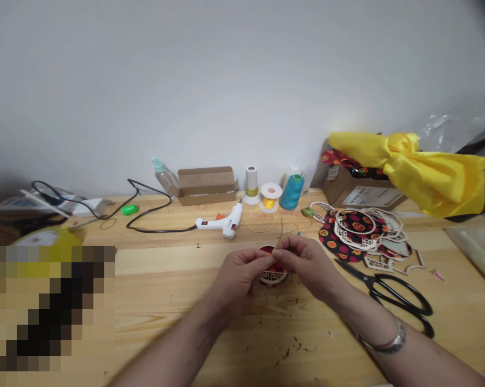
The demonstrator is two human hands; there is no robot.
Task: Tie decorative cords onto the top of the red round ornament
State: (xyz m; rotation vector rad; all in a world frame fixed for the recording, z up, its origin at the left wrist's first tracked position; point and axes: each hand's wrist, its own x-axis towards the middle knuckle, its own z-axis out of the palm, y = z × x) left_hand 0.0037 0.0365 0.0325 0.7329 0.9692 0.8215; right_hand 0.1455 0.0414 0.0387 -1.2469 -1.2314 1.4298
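My left hand [242, 274] and my right hand [307, 263] meet over the middle of the wooden table [165, 279]. Both pinch a small round ornament [272, 274] with red patterned cloth and a pale wooden fretwork rim. A thin yellow-green cord [280, 228] rises from between my fingertips. The fingers of both hands are closed on the piece, which is partly hidden behind them. A silver bracelet [390, 341] is on my right wrist.
Black scissors [396, 298] lie right of my hands, beside a pile of cloth rounds and wooden frames [359, 231]. A white glue gun [226, 221], thread spools [291, 191], a small open box [204, 185], a cardboard box [359, 191] with yellow fabric [420, 164] stand further back.
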